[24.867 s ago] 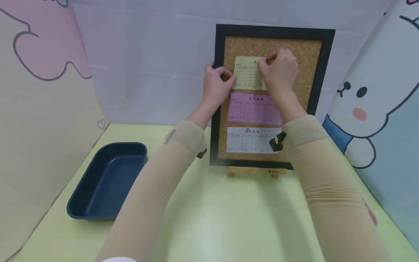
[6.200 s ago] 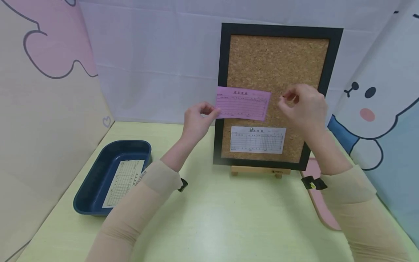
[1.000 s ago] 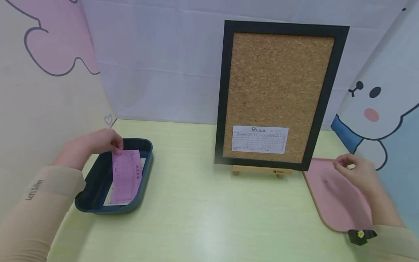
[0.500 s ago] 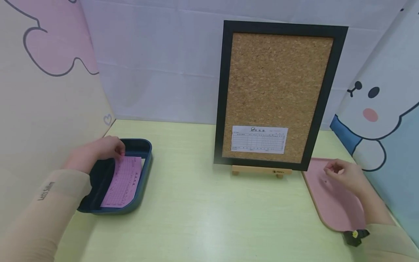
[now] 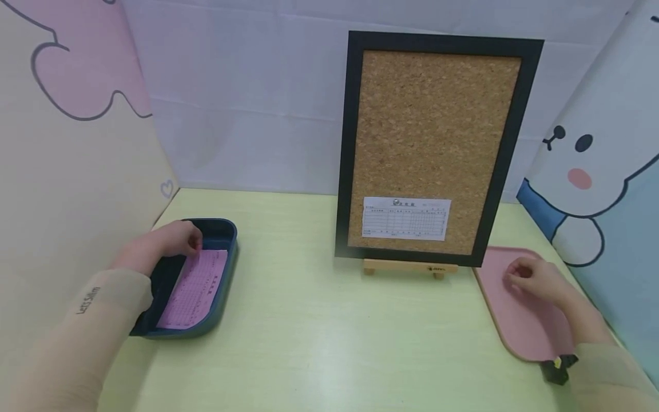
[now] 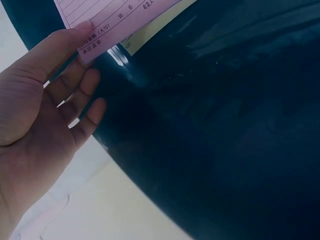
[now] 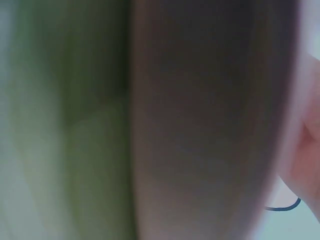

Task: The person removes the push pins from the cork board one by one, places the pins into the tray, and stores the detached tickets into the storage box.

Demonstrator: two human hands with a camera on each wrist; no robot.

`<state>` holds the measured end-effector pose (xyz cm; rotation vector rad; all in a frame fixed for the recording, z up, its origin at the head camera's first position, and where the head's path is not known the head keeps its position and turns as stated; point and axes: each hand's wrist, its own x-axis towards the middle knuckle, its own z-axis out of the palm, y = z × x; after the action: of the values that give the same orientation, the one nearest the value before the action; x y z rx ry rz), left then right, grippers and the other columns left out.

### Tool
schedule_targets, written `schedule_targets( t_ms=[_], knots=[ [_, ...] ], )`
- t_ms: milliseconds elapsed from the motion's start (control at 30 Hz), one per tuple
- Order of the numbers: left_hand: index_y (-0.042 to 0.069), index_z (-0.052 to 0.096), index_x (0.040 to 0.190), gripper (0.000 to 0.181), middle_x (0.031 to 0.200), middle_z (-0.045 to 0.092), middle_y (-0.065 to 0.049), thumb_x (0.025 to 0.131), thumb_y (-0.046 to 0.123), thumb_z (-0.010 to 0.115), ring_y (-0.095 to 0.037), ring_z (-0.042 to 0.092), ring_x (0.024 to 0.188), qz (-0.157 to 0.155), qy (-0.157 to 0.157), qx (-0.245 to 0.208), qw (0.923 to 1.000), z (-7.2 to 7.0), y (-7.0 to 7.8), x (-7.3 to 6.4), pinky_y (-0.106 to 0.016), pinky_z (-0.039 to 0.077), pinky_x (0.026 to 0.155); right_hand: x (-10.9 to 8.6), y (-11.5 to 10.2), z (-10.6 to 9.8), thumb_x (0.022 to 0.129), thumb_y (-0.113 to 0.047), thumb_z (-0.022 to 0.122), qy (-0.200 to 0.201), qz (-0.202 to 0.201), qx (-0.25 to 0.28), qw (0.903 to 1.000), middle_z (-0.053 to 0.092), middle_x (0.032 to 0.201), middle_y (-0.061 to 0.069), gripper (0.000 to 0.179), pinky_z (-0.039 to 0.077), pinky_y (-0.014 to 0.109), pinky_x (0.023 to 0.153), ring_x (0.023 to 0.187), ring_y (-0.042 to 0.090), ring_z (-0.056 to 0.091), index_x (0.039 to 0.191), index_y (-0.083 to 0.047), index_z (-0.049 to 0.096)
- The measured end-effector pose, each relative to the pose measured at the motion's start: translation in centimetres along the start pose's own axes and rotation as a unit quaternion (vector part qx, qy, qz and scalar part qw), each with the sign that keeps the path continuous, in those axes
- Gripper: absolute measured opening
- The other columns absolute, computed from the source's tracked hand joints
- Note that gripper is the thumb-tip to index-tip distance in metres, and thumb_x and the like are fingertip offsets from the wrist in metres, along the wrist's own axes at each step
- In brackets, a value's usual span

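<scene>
My left hand [image 5: 177, 240] is in the dark blue tray [image 5: 231, 246] at the left. Its thumb and index finger pinch a corner of a pink printed form [image 5: 198, 289], seen close in the left wrist view. Beneath that lies a pale yellow form [image 6: 157, 26], its edge peeking out. At the right, my right hand [image 5: 538, 280] is low over a pink tray [image 5: 535, 332], thumb and fingertips drawn together near its surface. I cannot tell whether a pin is between them. The right wrist view is blurred, showing only part of the hand [image 7: 310, 150].
A black-framed corkboard [image 5: 437, 126] stands on a small wooden easel [image 5: 409, 266] at the back. A white printed form [image 5: 407, 219] is fixed to its lower part by a small shiny pushpin [image 5: 396, 202]. Pale yellow-green tabletop [image 5: 334, 326] stretches between the two trays.
The yellow and pink forms have gone from the corkboard into the blue tray. In the last second, my left hand has lowered the pink form onto the yellow one; my right hand has moved left and lower.
</scene>
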<state>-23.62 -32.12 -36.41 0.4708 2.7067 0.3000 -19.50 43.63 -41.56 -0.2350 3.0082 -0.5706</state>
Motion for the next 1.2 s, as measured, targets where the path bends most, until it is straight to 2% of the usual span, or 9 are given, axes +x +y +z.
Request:
schedule_targets(
  t_ms=[267, 500, 667, 967, 1200],
  knots=[
    [0.007, 0.064, 0.078, 0.006, 0.072, 0.058, 0.001, 0.079, 0.006, 0.07, -0.015, 0.051, 0.068, 0.006, 0.005, 0.008, 0.9999, 0.6, 0.0, 0.3, -0.031, 0.043, 0.063, 0.1, 0.7, 0.4, 0.083, -0.017, 0.069, -0.006, -0.006, -0.003, 1.0, 0.056, 0.078, 0.001, 0.014, 0.037, 0.024, 0.06, 0.073, 0.015, 0.046, 0.089, -0.006, 0.063],
    [0.005, 0.067, 0.086, 0.009, 0.08, 0.065, -0.002, 0.08, 0.012, 0.07, -0.017, 0.056, 0.072, -0.02, 0.034, 0.019, 0.999, 0.5, 0.1, 0.3, -0.038, 0.049, 0.068, 0.1, 0.9, 0.3, 0.084, -0.02, 0.07, -0.02, 0.0, -0.003, 0.9998, 0.057, 0.079, 0.001, 0.017, 0.038, 0.025, 0.06, 0.073, 0.015, 0.047, 0.09, -0.005, 0.063],
    [0.004, 0.067, 0.089, 0.013, 0.081, 0.065, -0.004, 0.083, 0.016, 0.069, -0.019, 0.057, 0.072, -0.039, 0.046, 0.026, 0.9978, 0.0, 1.0, 0.2, -0.041, 0.05, 0.068, 0.0, 0.8, 0.2, 0.084, -0.021, 0.07, -0.018, -0.002, -0.005, 0.9998, 0.057, 0.08, 0.001, 0.018, 0.038, 0.024, 0.061, 0.072, 0.013, 0.046, 0.091, -0.006, 0.064],
    [-0.002, 0.066, 0.102, 0.03, 0.092, 0.067, -0.012, 0.083, 0.021, 0.071, -0.026, 0.061, 0.083, -0.033, 0.087, 0.035, 0.995, -0.8, 2.9, -0.4, -0.047, 0.049, 0.076, -0.3, 0.4, -0.7, 0.085, -0.027, 0.07, -0.013, 0.004, 0.0, 0.9999, 0.059, 0.082, 0.002, 0.022, 0.041, 0.024, 0.059, 0.074, 0.015, 0.049, 0.091, -0.008, 0.062],
    [-0.001, 0.066, 0.104, 0.035, 0.098, 0.067, -0.015, 0.082, 0.026, 0.071, -0.031, 0.062, 0.089, -0.02, 0.112, 0.058, 0.9918, -1.7, 4.8, -1.0, -0.05, 0.049, 0.079, -0.3, -0.8, -2.1, 0.087, -0.025, 0.066, -0.021, 0.011, 0.008, 0.9997, 0.061, 0.088, 0.007, 0.023, 0.043, 0.023, 0.059, 0.079, 0.02, 0.051, 0.097, -0.005, 0.06]
  ],
)
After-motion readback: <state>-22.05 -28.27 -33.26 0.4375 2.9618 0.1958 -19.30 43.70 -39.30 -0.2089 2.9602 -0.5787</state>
